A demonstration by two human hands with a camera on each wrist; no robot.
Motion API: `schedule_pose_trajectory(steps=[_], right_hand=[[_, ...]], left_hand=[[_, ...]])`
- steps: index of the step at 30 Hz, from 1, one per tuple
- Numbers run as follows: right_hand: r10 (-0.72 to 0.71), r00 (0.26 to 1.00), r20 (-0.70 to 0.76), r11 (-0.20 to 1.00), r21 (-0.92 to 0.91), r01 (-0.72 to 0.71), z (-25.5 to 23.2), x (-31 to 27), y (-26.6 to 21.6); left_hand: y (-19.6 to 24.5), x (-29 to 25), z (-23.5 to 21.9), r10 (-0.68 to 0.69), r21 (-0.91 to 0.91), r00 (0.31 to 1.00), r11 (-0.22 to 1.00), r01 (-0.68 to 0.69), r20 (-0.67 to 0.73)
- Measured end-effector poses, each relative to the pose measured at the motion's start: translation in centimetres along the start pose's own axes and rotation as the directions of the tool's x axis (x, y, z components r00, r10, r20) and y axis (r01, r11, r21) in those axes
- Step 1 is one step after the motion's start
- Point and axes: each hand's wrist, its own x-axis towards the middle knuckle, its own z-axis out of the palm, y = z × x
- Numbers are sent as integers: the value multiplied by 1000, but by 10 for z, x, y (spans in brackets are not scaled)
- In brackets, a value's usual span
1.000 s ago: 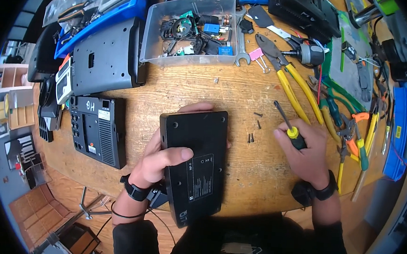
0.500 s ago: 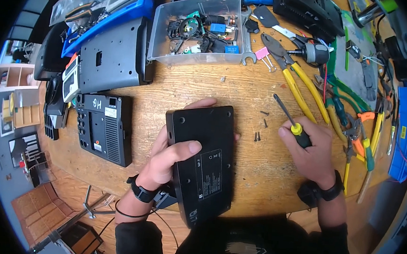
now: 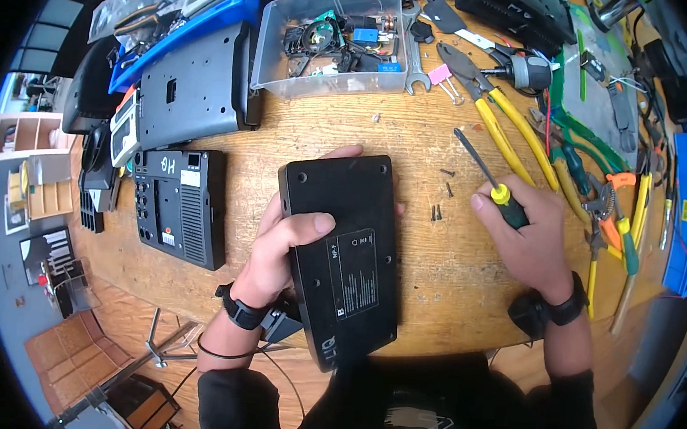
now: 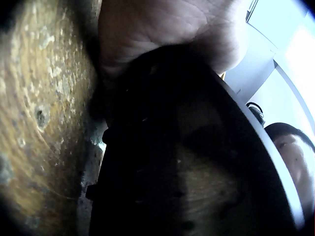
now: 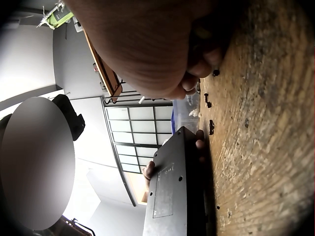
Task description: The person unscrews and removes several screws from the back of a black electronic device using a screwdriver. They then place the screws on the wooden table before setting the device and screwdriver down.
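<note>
My left hand [image 3: 281, 246] grips a flat black device casing [image 3: 336, 202] by its left side, thumb across the face and fingers behind. The casing has a printed label and screw holes at its corners and sides, and is tilted over the table's front edge. In the left wrist view the casing [image 4: 147, 162] is mostly dark against the palm. A screwdriver [image 3: 504, 198] with a green-and-yellow handle sits in my right hand [image 3: 529, 239], its shaft pointing up and left, away from the casing. Several small dark screws [image 3: 437, 213] lie on the wood between the casing and the right hand.
A second black device [image 3: 181, 207] lies at the left, below a large black panel [image 3: 193, 84]. At the back stands a clear bin [image 3: 328, 87] of electronic parts. Yellow-handled cutters [image 3: 504, 134], a spanner [image 3: 418, 80] and several pliers lie along the right.
The view has shifted slightly. My left hand still holds the casing and my right hand the screwdriver, both in nearly the same place above the table.
</note>
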Motion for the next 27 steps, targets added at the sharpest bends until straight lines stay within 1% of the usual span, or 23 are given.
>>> schedule_pose_trajectory(steps=[4,7,10,13,16,17,19,22,27], right_hand=[[-2,1000,-4,1000,-24,2,-3,0,3],[3,999,-42,1000,6,-3,-2,0,3],[6,999,-38,1000,-21,-7,-6,-1,3],[47,999,-8,997,-61,-47,-10,-2,5],[9,1000,-1,996,-84,-9,-11,-3,5],[22,1000,12,995,-98,-20,-13,-4,4],[44,998,38,991,-125,-39,-17,-5,-1],[97,990,103,974,-216,-73,-25,-5,-10],[135,986,99,972,-205,-113,-24,-9,-3]], left_hand=[[-4,1,-2,15,-27,1000,1000,-15,8],[-6,0,-2,17,-40,1000,999,-17,14],[-7,1,-2,20,-54,999,998,-19,35],[-8,2,-4,21,-30,999,999,-19,44],[-8,2,-3,43,-103,997,994,-36,68],[-8,1,-4,39,-74,998,997,-35,50],[-9,2,-5,36,-74,998,997,-31,60],[-8,1,-3,31,-64,998,998,-27,58],[-10,1,-4,41,-45,996,998,-37,75]])
